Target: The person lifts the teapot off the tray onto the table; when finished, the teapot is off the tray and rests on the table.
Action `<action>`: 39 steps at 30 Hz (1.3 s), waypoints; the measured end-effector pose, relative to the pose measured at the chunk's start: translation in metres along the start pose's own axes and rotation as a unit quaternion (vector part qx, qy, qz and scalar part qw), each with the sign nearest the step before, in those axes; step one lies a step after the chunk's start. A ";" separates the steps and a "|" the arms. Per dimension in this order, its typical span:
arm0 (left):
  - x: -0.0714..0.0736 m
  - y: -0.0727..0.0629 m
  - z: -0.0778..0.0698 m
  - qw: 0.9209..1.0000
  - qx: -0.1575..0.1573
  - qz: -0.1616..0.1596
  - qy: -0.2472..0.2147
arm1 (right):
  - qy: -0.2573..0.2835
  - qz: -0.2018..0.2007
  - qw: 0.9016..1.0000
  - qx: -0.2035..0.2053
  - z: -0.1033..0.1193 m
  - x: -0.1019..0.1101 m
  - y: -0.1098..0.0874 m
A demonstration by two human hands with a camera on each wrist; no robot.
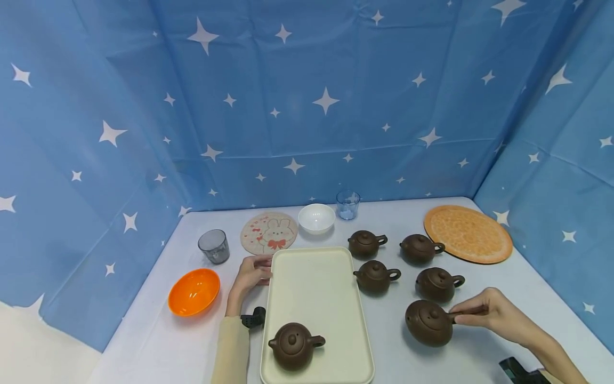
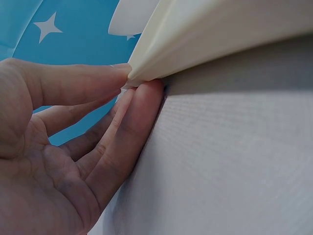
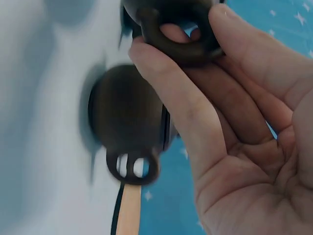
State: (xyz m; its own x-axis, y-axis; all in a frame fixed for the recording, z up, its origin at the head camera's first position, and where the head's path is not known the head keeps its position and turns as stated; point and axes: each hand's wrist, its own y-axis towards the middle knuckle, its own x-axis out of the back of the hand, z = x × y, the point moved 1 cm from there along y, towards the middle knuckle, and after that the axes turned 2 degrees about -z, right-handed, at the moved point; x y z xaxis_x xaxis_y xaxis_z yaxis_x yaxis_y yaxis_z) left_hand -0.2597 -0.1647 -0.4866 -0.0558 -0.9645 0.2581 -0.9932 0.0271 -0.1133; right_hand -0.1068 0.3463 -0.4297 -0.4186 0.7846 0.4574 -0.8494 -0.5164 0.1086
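Note:
My right hand [image 1: 499, 317] pinches the handle of a dark brown teapot [image 1: 428, 324], holding it slightly tilted over the white table to the right of the tray. In the right wrist view, thumb and fingers close round the looped handle [image 3: 183, 44]. At the left, my left hand [image 1: 250, 274] grips the upper left edge of a cream tray [image 1: 312, 293], thumb above and fingers below the rim in the left wrist view. On the tray's near end sits another brown teapot [image 1: 293, 346], lid on, handle pointing right.
Several matching teapots [image 1: 375, 277] stand right of the tray. Behind are a bunny mat [image 1: 261, 234], a white bowl [image 1: 316, 218] and a blue glass [image 1: 348, 205]. An orange bowl [image 1: 194, 292] and grey glass [image 1: 214, 246] stand left; a round orange mat [image 1: 467, 234] lies far right.

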 end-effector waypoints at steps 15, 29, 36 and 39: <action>0.001 -0.002 0.000 1.000 -0.003 0.006 -0.013 | 0.022 0.034 0.997 -0.070 -0.029 0.030 -0.035; -0.001 0.000 -0.002 1.000 0.002 0.002 -0.005 | 0.045 0.041 0.995 -0.073 -0.036 0.032 -0.041; 0.000 0.000 -0.002 1.000 0.000 0.005 -0.003 | 0.044 0.038 0.996 -0.068 -0.038 0.031 -0.043; 0.001 0.000 -0.002 1.000 0.003 0.004 -0.007 | 0.045 0.039 0.996 -0.069 -0.038 0.031 -0.042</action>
State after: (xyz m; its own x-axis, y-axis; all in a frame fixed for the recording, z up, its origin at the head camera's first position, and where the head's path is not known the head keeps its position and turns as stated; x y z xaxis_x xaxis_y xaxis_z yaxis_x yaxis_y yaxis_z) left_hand -0.2599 -0.1648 -0.4845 -0.0623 -0.9677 0.2441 -0.9921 0.0333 -0.1212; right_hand -0.0962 0.4055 -0.4534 -0.5069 0.7747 0.3781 -0.8467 -0.5298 -0.0496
